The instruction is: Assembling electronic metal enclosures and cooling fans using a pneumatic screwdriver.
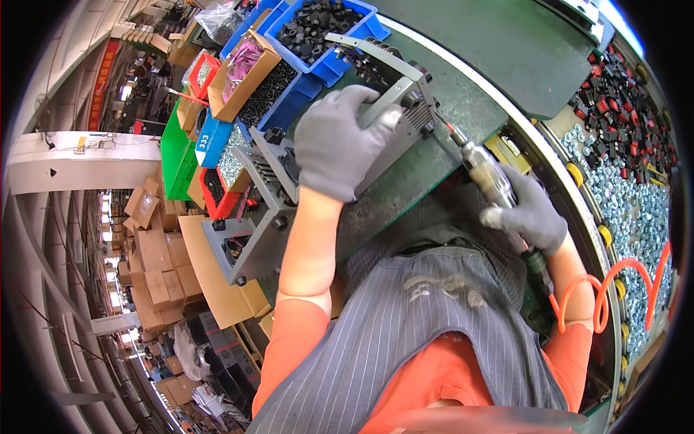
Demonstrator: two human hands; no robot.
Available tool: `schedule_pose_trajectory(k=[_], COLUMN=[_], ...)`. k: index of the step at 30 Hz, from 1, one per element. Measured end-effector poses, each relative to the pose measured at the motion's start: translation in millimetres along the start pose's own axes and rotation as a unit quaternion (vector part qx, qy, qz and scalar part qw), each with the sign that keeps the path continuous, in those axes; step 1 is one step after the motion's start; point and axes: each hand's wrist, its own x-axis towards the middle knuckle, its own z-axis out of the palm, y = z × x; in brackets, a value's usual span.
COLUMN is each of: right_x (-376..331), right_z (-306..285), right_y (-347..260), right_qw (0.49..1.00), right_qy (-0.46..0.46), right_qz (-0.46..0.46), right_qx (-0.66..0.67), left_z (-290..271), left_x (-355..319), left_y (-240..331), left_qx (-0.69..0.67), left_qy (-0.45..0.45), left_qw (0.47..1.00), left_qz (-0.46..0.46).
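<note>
My left hand (336,145), in a grey glove, grips the upper edge of a grey metal casing (387,152) with vent slots and black feet. My gloved right hand (531,213) is closed around an air screwdriver (488,173). Its thin bit points up and left to the casing's corner, beside a black foot; whether the tip touches cannot be made out. An orange coiled hose (600,304) runs from the tool's rear. Left of my forearm stands another grey metal frame (264,242) with a fan inside.
Blue bins (329,61) of black parts line the far left, with a cardboard box (249,76) of pink packets, a green bin (177,159) and red trays. The green bench (470,101) has a pale rail. Loose screws (629,224) and red-black parts (629,108) lie to the right.
</note>
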Motion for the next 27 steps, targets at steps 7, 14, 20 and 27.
schedule_pose_trajectory(k=[7, 14, 20, 27], right_x=[-34, -41, -57, -65], right_z=[11, 25, 33, 43], right_y=[20, 27, 31, 24], right_qw=[0.994, 0.983, 0.974, 0.981], right_qy=[-0.014, 0.033, 0.044, -0.055], right_qz=[0.026, 0.025, 0.061, 0.088], right_qx=[0.107, 0.179, 0.212, 0.164], left_z=[-10, 23, 103, 99], left_x=[-33, -79, -114, -121], left_y=[6, 19, -10, -5], left_qx=[-0.1, -0.841, -0.877, -0.835], left_qy=[0.194, -0.311, -0.261, -0.205], left_qw=[0.976, 0.385, 0.197, 0.372], left_qz=[0.005, -0.217, -0.352, -0.35])
